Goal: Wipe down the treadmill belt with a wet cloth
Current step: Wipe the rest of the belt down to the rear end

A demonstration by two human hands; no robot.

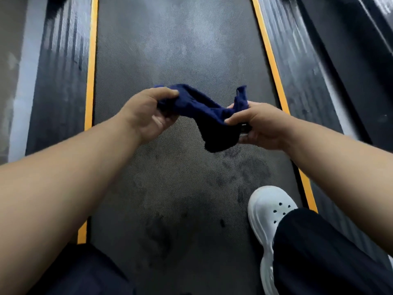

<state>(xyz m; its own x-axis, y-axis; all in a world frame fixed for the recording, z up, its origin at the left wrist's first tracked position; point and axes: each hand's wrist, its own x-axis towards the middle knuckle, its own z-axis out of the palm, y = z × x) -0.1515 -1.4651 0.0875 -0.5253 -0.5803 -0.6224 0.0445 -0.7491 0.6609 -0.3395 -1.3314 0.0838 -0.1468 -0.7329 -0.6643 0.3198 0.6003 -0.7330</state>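
The left forearm point(63, 177) and right forearm point(340, 162), both bare, reach forward and converge on the cloth point(204, 111), which hangs in the air between the two hands. The left hand point(146, 116) is at the cloth's left end, palm turned in toward it. Its thumb lies on top and its fingers point(163, 119) curl beneath, pinching a bunched fold. The right hand point(261, 126) is at the cloth's right end, back facing up. Its thumb and forefinger nip the fabric, and the lower fingers curl by the part that sags down. The left wrist bends slightly inward; the right wrist runs nearly straight. The hands are apart, joined only by the cloth.
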